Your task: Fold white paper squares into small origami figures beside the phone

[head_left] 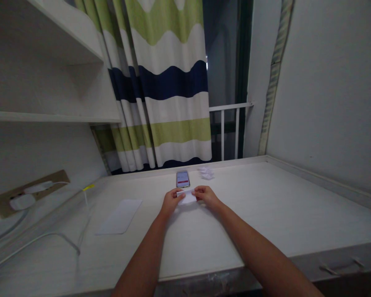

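Note:
A small piece of white paper (pixel 188 198) is held between my two hands over the middle of the desk. My left hand (pixel 172 200) pinches its left end, thumb on the near side. At the right end, my right hand (pixel 206 194) grips it with thumb and curled fingers. The paper looks folded, though its creases are too small to make out. Just beyond my hands a phone (pixel 183 179) lies face up with its screen lit. To the right of the phone sit several small folded white paper pieces (pixel 206 173).
Flat white paper sheets (pixel 120 216) lie left of my arms on the white desk (pixel 266 198). Farther left, a cable (pixel 58 234) runs across the desk from the plugged-in chargers (pixel 23 201). A striped curtain (pixel 176 82) hangs behind the back edge, and a shelf (pixel 49 117) juts out above left.

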Demonstrator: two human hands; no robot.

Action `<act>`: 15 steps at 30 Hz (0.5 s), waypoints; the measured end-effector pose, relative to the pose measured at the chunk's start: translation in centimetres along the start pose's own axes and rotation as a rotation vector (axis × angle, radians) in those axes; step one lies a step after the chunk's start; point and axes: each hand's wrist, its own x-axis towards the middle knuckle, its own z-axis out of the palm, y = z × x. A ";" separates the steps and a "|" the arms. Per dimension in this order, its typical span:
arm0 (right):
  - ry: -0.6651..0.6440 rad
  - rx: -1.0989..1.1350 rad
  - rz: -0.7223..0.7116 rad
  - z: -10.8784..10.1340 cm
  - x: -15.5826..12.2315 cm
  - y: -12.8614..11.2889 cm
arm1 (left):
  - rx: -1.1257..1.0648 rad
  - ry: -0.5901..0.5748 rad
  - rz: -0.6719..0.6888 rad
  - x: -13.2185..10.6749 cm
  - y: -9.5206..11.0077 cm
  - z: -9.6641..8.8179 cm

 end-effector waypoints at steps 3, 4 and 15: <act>0.002 -0.006 0.011 0.0 -0.2 -0.2 | -0.011 -0.006 -0.011 -0.1 0.1 0.1; 0.004 -0.006 0.010 0.0 -0.2 -0.3 | -0.014 -0.011 -0.017 -0.1 0.1 0.1; -0.008 -0.011 -0.021 0.0 -0.2 -0.1 | -0.006 -0.057 -0.039 -0.2 0.1 0.1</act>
